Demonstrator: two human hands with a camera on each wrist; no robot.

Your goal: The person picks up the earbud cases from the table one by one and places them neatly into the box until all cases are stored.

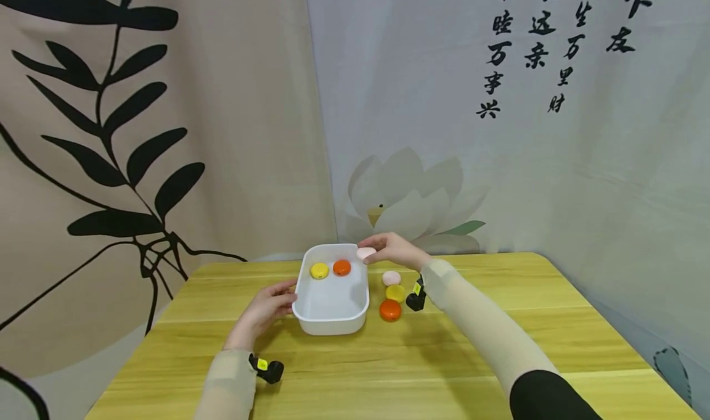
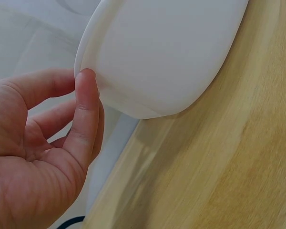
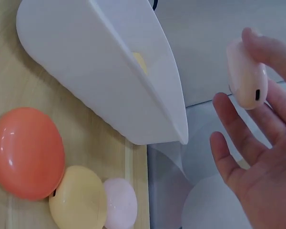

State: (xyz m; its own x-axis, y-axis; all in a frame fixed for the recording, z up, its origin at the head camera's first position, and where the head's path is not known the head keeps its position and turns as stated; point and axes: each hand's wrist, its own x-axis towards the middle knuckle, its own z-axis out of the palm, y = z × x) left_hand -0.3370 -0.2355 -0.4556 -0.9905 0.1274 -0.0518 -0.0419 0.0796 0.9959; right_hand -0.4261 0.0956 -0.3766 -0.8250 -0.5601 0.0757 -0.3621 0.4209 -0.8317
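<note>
A white plastic tub [image 1: 331, 303] stands on the wooden table. My left hand [image 1: 263, 314] pinches its left rim, thumb on one face and fingers on the other. Inside, toward the far end, lie a yellow disc [image 1: 319, 271] and an orange disc [image 1: 341, 267]. My right hand [image 1: 396, 251] holds a glossy pale pink disc [image 3: 247, 78], pinched between thumb and fingers by the tub's far right corner. This disc is thick and rounded, with a small dark slot in its edge. In the head view it partly overlaps the rim.
Right of the tub, a larger orange disc [image 1: 391, 310], a yellow disc [image 1: 395, 293] and another pale pink disc [image 1: 391, 278] lie in a row on the table [image 1: 333, 377]. A printed curtain [image 1: 261, 130] hangs behind the table's far edge.
</note>
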